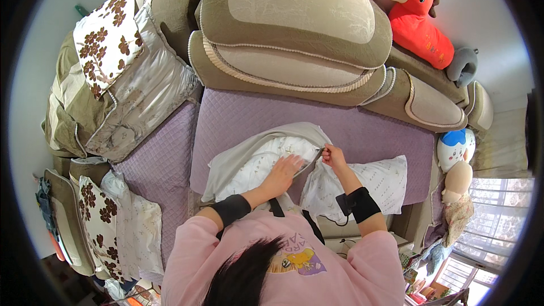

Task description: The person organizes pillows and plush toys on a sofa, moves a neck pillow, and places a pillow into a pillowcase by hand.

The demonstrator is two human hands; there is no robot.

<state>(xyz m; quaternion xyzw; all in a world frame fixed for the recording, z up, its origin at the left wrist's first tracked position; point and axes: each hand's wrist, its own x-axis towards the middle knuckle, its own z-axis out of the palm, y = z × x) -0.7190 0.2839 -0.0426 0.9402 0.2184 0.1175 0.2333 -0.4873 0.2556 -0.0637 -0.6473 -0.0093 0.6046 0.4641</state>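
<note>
A white pillow with a faint sprig pattern [249, 171] lies on the sofa seat in front of me, partly inside a grey pillowcase [224, 154]. My left hand [283, 172] rests on this pillow near the case's mouth, fingers stretched out and slightly blurred. At the opening's right end, my right hand [333, 156] is closed, its fingers pinching the dark edge of the case. Just below that hand sits a second white patterned pillow [374, 184], which my right forearm partly covers.
Purple quilted covers [243, 113] line the sofa seat. Large olive-beige back cushions [300, 11] stand behind it. A red plush horse [419, 28] and a grey neck pillow [462, 67] sit at the back right. Folded bedding [147, 85] is piled on the left, beside a brown-flowered cloth [110, 45].
</note>
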